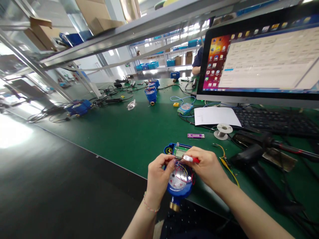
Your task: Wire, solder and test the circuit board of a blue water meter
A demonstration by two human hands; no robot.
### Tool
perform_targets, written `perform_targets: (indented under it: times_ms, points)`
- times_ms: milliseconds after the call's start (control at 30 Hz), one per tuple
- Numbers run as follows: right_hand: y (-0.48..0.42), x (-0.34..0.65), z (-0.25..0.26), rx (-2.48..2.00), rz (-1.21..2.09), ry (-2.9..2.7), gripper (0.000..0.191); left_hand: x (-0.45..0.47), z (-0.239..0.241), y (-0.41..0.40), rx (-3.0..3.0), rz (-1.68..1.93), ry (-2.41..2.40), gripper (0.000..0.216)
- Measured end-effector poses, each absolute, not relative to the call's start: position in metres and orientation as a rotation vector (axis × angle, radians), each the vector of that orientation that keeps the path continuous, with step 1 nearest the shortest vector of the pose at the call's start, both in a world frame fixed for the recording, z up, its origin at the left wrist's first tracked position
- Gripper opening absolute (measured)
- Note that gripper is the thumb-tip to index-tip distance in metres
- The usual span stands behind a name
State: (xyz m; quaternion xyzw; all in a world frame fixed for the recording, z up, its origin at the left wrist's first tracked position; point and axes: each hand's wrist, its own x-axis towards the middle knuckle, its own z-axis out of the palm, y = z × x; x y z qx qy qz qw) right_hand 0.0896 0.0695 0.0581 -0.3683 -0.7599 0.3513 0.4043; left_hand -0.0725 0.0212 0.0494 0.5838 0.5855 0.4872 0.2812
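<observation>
A blue water meter (179, 191) with a brass pipe end (174, 207) lies at the table's front edge, its lid open. In its upper part a green circuit board (178, 151) shows, and thin red and yellow wires (183, 171) curl over the round dial. My left hand (161, 171) is closed at the board's lower edge, thumb and forefinger pinched on what looks like a thin wire. My right hand (205, 164) grips a small red and white tool (191, 159), its tip close to the left fingertips. What the tip touches is hidden.
Past the meter lie a purple lighter (195, 136) and a solder spool (223, 131). At right are a black scanner (261, 176), a yellow wire lead (228, 166), a keyboard (276, 121) and a monitor (261, 63). More blue meters (151, 94) stand further back. A person's arm (196, 70) shows behind the monitor.
</observation>
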Motion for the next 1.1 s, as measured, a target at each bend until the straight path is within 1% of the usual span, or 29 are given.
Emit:
perform_targets:
  times_ms: [133, 267, 333, 533, 667, 933, 1000, 1100]
  points:
    - [0.070, 0.095, 0.054, -0.905, 0.858, -1.890, 0.012, -0.073, 0.050, 0.021, 1.583, 1.281, 1.591, 0.011]
    - [0.067, 0.097, 0.056, -0.844, 0.768, -1.960, 0.014, -0.074, 0.051, 0.022, 1.559, 1.264, 1.580, 0.011]
    - [0.065, 0.096, 0.057, -0.812, 0.637, -2.033, 0.016, -0.074, 0.052, 0.022, 1.538, 1.251, 1.561, 0.011]
    - [0.063, 0.094, 0.054, -0.762, 0.055, -2.202, 0.026, -0.082, 0.054, 0.024, 1.478, 1.169, 1.449, 0.011]
    - [0.062, 0.093, 0.054, -0.708, -0.156, -2.171, 0.030, -0.084, 0.057, 0.025, 1.421, 1.122, 1.410, 0.012]
    - [0.063, 0.089, 0.060, -0.682, -0.294, -2.188, 0.038, -0.081, 0.057, 0.026, 1.448, 1.087, 1.409, 0.022]
    - [0.062, 0.093, 0.056, -0.669, -0.291, -2.185, 0.036, -0.080, 0.057, 0.026, 1.475, 1.078, 1.429, 0.024]
    - [0.061, 0.103, 0.044, -0.631, -0.211, -2.124, 0.029, -0.077, 0.059, 0.025, 1.492, 1.105, 1.460, 0.024]
